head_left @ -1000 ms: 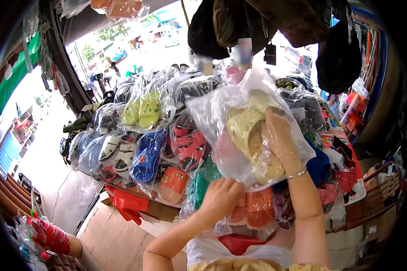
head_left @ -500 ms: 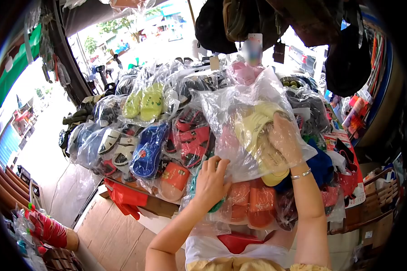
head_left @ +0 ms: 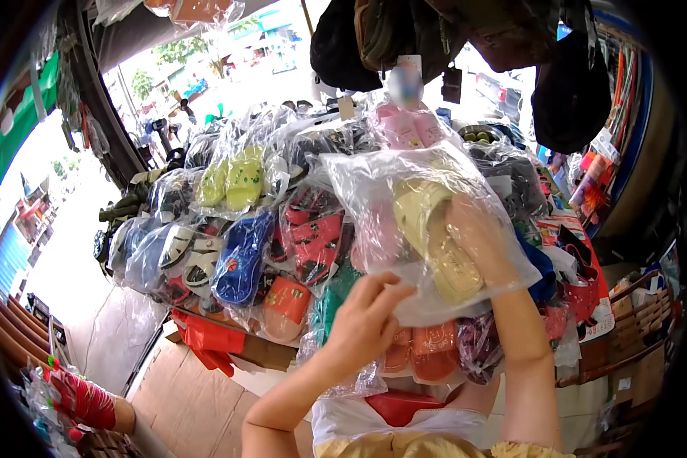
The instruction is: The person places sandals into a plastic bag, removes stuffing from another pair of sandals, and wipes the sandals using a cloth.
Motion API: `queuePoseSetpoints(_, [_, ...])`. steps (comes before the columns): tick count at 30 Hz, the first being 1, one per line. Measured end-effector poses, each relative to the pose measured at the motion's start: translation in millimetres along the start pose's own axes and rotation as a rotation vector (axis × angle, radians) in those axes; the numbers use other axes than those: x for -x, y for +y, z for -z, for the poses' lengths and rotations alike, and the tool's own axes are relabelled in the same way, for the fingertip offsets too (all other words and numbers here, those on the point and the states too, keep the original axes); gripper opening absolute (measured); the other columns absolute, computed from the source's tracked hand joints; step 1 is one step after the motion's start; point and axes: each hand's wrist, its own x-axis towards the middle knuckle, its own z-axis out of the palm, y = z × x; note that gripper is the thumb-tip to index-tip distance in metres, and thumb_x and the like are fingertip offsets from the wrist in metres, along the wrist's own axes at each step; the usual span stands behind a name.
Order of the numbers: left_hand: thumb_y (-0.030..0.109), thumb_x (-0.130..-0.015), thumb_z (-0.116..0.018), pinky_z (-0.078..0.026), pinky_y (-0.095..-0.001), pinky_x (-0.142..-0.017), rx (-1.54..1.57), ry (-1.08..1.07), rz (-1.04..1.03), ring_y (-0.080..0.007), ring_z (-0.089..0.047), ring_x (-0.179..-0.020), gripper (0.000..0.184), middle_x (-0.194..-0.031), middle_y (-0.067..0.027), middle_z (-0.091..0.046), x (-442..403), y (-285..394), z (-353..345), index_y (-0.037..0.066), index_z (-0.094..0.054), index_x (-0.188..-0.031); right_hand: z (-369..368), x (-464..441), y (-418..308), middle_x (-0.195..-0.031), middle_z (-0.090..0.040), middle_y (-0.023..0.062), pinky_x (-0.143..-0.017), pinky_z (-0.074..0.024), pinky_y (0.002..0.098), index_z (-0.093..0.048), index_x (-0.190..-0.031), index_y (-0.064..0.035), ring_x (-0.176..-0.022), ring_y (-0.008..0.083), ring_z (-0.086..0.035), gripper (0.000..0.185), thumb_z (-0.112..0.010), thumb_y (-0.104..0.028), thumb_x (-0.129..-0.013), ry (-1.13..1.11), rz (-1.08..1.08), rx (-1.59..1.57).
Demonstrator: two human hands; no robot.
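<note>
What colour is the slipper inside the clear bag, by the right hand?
Pale yellow; the slipper shows best in the head view.

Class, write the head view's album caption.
Right hand inside a clear bag with a yellow slide sandal, left hand alongside.

The held sandal is pale yellow, one slipper blue.

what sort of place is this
Likely a footwear stall or open-fronted shop: lime-green slippers, a blue slipper and red-and-black sandals lie bagged in one crowded spread, and dark goods with a tag hang overhead.
</note>
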Motion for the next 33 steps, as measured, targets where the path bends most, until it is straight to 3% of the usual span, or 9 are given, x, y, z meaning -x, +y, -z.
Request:
queuePoseSetpoints(4, [-0.012, -0.070, -0.054, -0.051, -0.0333, -0.071, 0.051, -0.156, -0.180, -0.0284, -0.060, -0.087, 0.044, -0.110, -0.0160, -0.056, 5.9, 22.7, 4.1, 0.008, -0.066, -0.107, -22.2, -11.5, 8.6, -0.103, -0.063, 0.0225, -0.087, -0.0467, 0.0476, -0.054, -0.118, -0.0017, -0.097, 0.0400, -0.060, 0.035, -0.050, -0.021, -0.089, 0.094, 0.078, -0.034])
queuePoseSetpoints(6, [-0.011, -0.068, -0.055, -0.050, -0.0327, -0.071, 0.048, 0.039, -0.109, -0.0273, -0.060, -0.087, 0.040, -0.107, -0.0157, -0.059, 9.1, 16.1, 13.0, 0.007, -0.068, -0.102, -34.4, -19.2, 14.6, -0.103, -0.063, 0.0223, -0.087, -0.0468, 0.0474, -0.054, -0.118, -0.0016, -0.097, 0.0397, -0.061, 0.034, -0.050, -0.020, -0.089, 0.125, 0.120, -0.053])
queuePoseSetpoints(10, [-0.008, -0.066, -0.058, -0.050, -0.0378, -0.074, -0.039, -0.013, -0.016, -0.0298, -0.058, -0.089, 0.042, -0.108, -0.0130, -0.059, 14.3, -0.3, 11.6, 0.008, -0.067, -0.104, -57.4, -20.0, 23.1, -0.103, -0.063, 0.0218, -0.087, -0.0468, 0.0471, -0.055, -0.117, -0.0015, -0.097, 0.0391, -0.061, 0.034, -0.051, -0.020, -0.089, 0.184, 0.184, -0.059])
queuePoseSetpoints(16, [-0.007, -0.063, -0.060, -0.049, -0.0352, -0.071, -0.089, 0.167, -0.042, -0.0257, -0.058, -0.079, 0.037, -0.105, -0.0141, -0.062, 13.2, 8.0, 28.6, 0.007, -0.069, -0.096, -96.5, -34.7, 36.5, -0.103, -0.063, 0.0210, -0.088, -0.0470, 0.0467, -0.056, -0.115, -0.0012, -0.097, 0.0382, -0.061, 0.033, -0.051, -0.020, -0.089, 0.254, 0.287, -0.071])
queuePoseSetpoints(18, [-0.007, -0.064, -0.060, -0.050, -0.0366, -0.073, -0.077, 0.158, -0.046, -0.0281, -0.059, -0.083, 0.037, -0.106, -0.0149, -0.061, 15.8, 5.8, 26.5, 0.007, -0.068, -0.097, -108.8, -36.6, 39.6, -0.103, -0.063, 0.0208, -0.089, -0.0470, 0.0466, -0.056, -0.115, -0.0012, -0.097, 0.0378, -0.061, 0.032, -0.051, -0.019, -0.089, 0.275, 0.336, -0.070])
queuePoseSetpoints(21, [-0.009, -0.066, -0.059, -0.047, -0.0392, -0.088, -0.068, 0.001, 0.088, -0.0334, -0.060, -0.101, 0.037, -0.108, -0.0172, -0.060, 24.7, -6.2, 14.9, 0.003, -0.066, -0.101, -117.3, -30.1, 42.3, -0.103, -0.063, 0.0204, -0.089, -0.0471, 0.0463, -0.056, -0.114, -0.0011, -0.097, 0.0374, -0.061, 0.032, -0.051, -0.019, -0.088, 0.339, 0.466, -0.015])
queuePoseSetpoints(25, [-0.006, -0.067, -0.066, -0.047, -0.0393, -0.088, -0.019, -0.045, 0.120, -0.0332, -0.060, -0.102, 0.037, -0.111, -0.0178, -0.060, 40.0, -9.7, 20.4, 0.003, -0.066, -0.102, -102.7, -12.7, 15.9, -0.110, -0.063, 0.0167, -0.091, -0.0463, 0.0427, -0.058, -0.114, -0.0034, -0.104, 0.0328, -0.060, 0.031, -0.051, -0.021, -0.090, 0.030, 0.147, -0.451])
queuePoseSetpoints(28, [-0.003, -0.066, -0.071, -0.048, -0.0387, -0.086, 0.033, -0.128, 0.160, -0.0338, -0.059, -0.103, 0.036, -0.113, -0.0179, -0.059, 49.9, -11.9, 29.4, 0.003, -0.066, -0.101, -50.5, 25.7, 3.4, -0.111, -0.063, 0.0151, -0.091, -0.0466, 0.0418, -0.059, -0.114, -0.0045, -0.104, 0.0305, -0.060, 0.031, -0.054, -0.021, -0.088, -0.128, 0.338, -0.408])
queuePoseSetpoints(33, [0.000, -0.067, -0.075, -0.052, -0.0390, -0.079, -0.079, -0.171, 0.015, -0.0330, -0.062, -0.095, 0.040, -0.115, -0.0166, -0.059, 63.3, -27.3, 31.4, 0.008, -0.064, -0.104, 17.2, 112.3, -21.3, -0.113, -0.062, 0.0126, -0.090, -0.0470, 0.0402, -0.061, -0.113, -0.0064, -0.106, 0.0267, -0.060, 0.032, -0.060, -0.021, -0.085, -0.521, 0.638, -0.473])
